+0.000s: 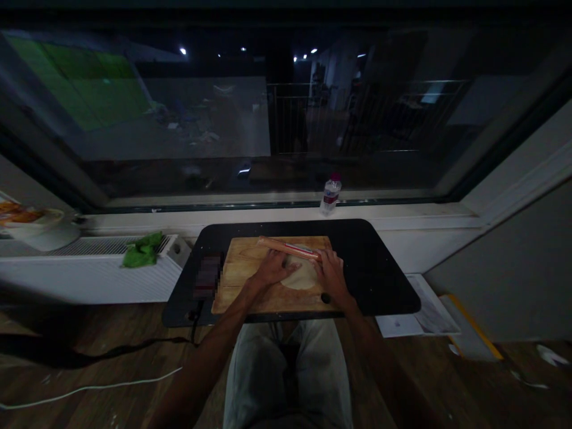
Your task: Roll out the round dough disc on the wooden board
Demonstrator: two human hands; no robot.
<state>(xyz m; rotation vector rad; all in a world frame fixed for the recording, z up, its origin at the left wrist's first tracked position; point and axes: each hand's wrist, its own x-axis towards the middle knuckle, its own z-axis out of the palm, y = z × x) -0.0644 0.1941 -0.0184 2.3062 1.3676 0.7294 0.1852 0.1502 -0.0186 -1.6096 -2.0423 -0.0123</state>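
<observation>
A wooden board [250,298] lies on a black tabletop, bearing a round, flat sheet of pale dough [299,277]. Slanting across the far part of the dough is an orange-brown rolling pin [290,246] with a printed label near its middle. My left hand [271,268] is at the pin's left part, fingers against it and thumb stretched over the dough. At the pin's right end, my right hand [330,271] has its fingers closed on it. The left fingertips are partly hidden by the pin.
A dark, pixelated object [208,275] lies left of the board on the black table [370,268]. A water bottle [330,195] stands on the windowsill. At left, a green cloth [143,250] hangs over the radiator [111,274], with a white bowl [49,231] nearby. A white cable [111,384] crosses the floor.
</observation>
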